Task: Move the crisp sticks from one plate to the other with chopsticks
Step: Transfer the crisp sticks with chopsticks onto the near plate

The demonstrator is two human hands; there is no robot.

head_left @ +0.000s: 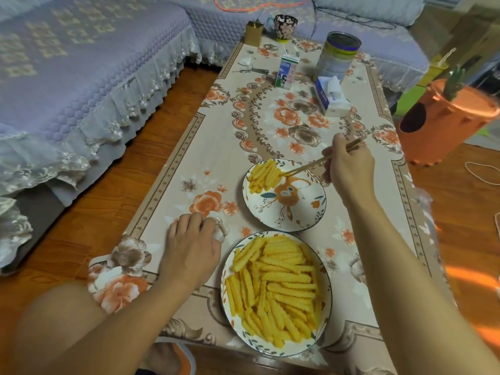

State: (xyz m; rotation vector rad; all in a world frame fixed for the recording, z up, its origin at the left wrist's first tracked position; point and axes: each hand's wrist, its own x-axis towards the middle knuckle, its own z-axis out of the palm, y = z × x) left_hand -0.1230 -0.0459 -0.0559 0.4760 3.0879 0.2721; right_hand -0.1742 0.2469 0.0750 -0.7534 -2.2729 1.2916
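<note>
The right grip (349,166) held the chopsticks (311,166), their tips down among the crisp sticks (263,173) on the far plate (303,212). The full near plate (230,269) lay toward the person, nearer the left hand (193,246), whose fingers curled loosely on the worktop (189,158). The milk carton (286,73) bore Chinese writing, too small to read.

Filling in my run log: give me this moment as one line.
right hand: holds chopsticks | tips: at sticks on far plate | near plate: heaped with crisp sticks | left hand: resting on table
</note>
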